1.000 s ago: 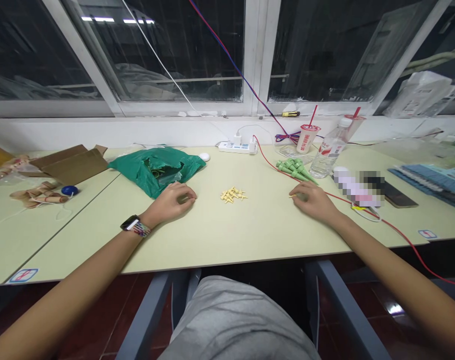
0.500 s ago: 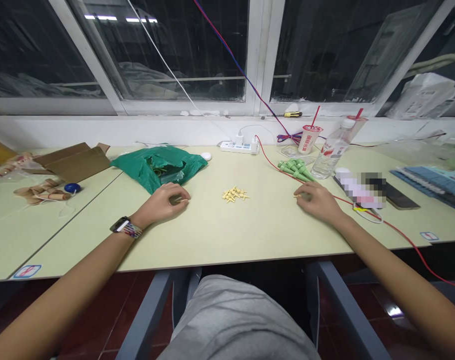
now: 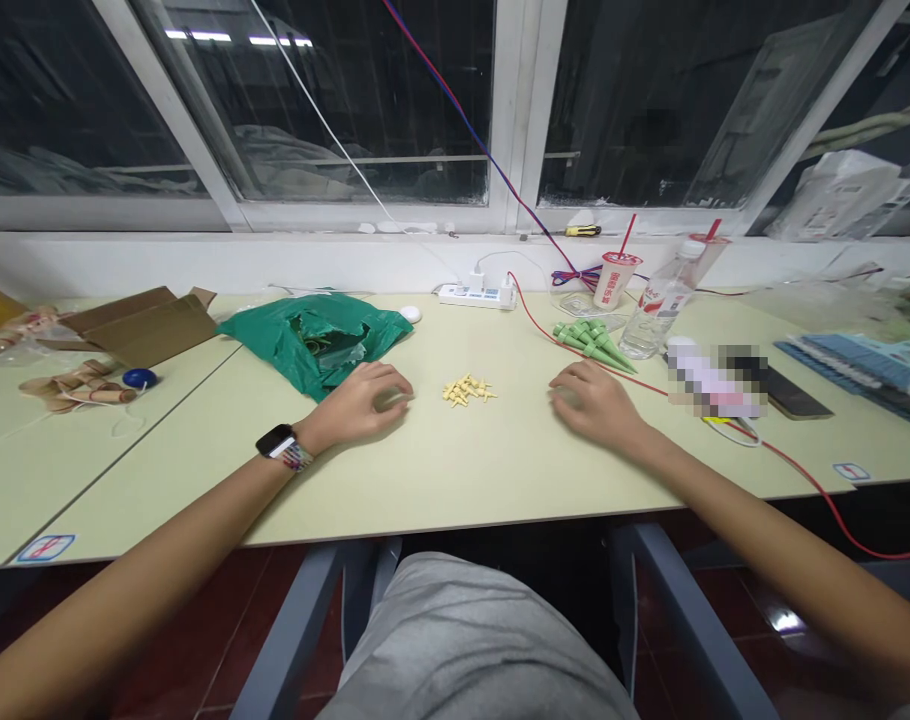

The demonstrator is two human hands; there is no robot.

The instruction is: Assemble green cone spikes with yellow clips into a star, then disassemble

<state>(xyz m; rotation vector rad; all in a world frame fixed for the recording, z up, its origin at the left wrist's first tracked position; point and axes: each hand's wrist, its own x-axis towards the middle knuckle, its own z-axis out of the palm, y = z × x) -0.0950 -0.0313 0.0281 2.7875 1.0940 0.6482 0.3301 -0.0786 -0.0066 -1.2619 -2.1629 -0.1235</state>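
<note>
On the table between my two hands lies a small heap of pale yellow pegs (image 3: 468, 389), pointed and knobbly. My left hand (image 3: 366, 402), with a watch (image 3: 279, 442) on its wrist, rests to the left of the heap. Its fingers curve with a gap to the thumb, and nothing shows in them. To the right of the heap, my right hand (image 3: 594, 402) is also curved, thumb and fingers apart, holding nothing visible. Neither hand touches the pegs. Behind my left hand sits a torn green plastic bag (image 3: 312, 340). Several green cone-shaped pieces (image 3: 594, 342) lie beyond my right hand.
A water bottle (image 3: 657, 308) and a drink cup (image 3: 615, 280) stand at the back right, near a power strip (image 3: 476, 296). A red cable (image 3: 804, 475) crosses the right side. Leftward lie a cardboard box (image 3: 144, 328) and wooden toys (image 3: 80, 385).
Both hands have moved inward toward the yellow heap, and their fingertips are farther apart than before. The heap looks unchanged. The view has shifted slightly.
</note>
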